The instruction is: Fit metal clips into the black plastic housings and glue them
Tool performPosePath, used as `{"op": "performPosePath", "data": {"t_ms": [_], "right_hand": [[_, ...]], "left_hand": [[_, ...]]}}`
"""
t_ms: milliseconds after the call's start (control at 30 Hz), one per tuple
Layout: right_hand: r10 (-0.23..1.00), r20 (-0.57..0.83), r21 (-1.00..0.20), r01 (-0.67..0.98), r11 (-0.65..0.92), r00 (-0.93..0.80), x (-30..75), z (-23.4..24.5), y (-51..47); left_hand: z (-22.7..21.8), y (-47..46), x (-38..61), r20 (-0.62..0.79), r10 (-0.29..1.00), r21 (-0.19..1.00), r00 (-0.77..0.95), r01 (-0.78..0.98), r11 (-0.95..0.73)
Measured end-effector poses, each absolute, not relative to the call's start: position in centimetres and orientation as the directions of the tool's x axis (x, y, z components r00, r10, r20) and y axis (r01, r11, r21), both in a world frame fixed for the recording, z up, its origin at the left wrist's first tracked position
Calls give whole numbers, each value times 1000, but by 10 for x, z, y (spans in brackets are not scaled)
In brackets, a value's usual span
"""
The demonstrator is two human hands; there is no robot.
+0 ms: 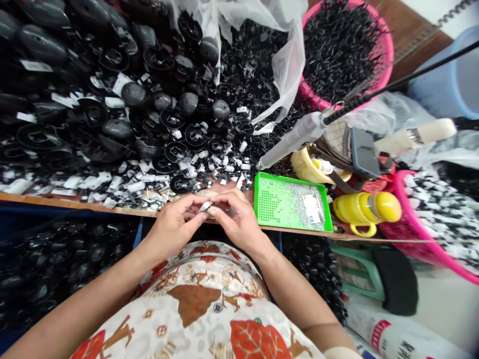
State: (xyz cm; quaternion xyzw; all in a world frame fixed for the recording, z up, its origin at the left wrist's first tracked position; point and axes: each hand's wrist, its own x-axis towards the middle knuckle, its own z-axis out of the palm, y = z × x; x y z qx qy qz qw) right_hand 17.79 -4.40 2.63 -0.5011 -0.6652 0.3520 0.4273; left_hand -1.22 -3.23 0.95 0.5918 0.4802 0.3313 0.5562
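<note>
Close in front of my body, above the bench's front edge, my left hand [178,219] and my right hand [235,217] meet. Between their fingertips is a small white plastic part [205,206], with something dark against its right side. Both hands pinch it, thumbs and forefingers closed; the other fingers curl in behind. Loose white and black plastic pieces [136,186] lie on the bench just beyond my left hand. To the right of my right hand, a green tray [258,199] holds many small silvery pieces, probably screws, and a white label.
Black housings [121,128] heap up at the back left. An electric screwdriver [292,140] hangs on a dark cord right of centre. A yellow bottle [366,207] stands beside the tray. Pink baskets [390,45] of parts and a green stool [374,271] are on the right.
</note>
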Motion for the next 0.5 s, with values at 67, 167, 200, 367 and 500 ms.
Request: {"op": "performPosePath", "data": {"t_ms": [67,167,200,367,500], "right_hand": [[942,221,-884,355,303,-253,186,31,-41],[931,142,-895,358,266,-336,190,34,-36],[940,114,-908,351,230,-320,189,33,-34],[991,-16,-989,149,4,-133,171,17,-30],[960,-206,-972,-71,-223,-189,163,10,-29]], "left_hand": [[9,-33,-12,-212,898,977,385,115,182],[7,-34,-11,-228,884,974,409,111,199],[5,-34,-10,-218,892,974,395,140,176],[0,-32,-15,-190,925,980,329,120,158],[2,-30,-19,-222,912,975,344,86,205]]}}
